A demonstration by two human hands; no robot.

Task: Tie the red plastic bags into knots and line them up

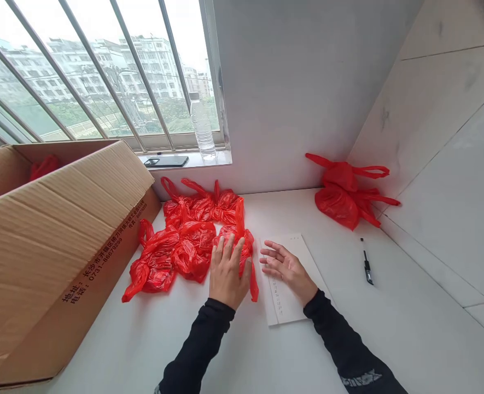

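Several knotted red plastic bags (pixel 194 249) lie grouped on the white table, their contents hidden. My left hand (pixel 230 273) is over the nearest right bag (pixel 248 241) of that group, fingers stretched out and slightly apart; whether it touches the plastic I cannot tell. To its right, my right hand (pixel 286 268) hovers above a paper pad (pixel 280 306) with handwriting down its left side. Its fingers are spread with nothing between them, pointing toward the bags.
A large cardboard box (pixel 65 241) with red bags inside stands at left. More red bags (pixel 340 197) sit in the back right corner, with a pen (pixel 367 268) in front. A phone (pixel 168 161) and a water bottle (pixel 203 128) rest on the window sill.
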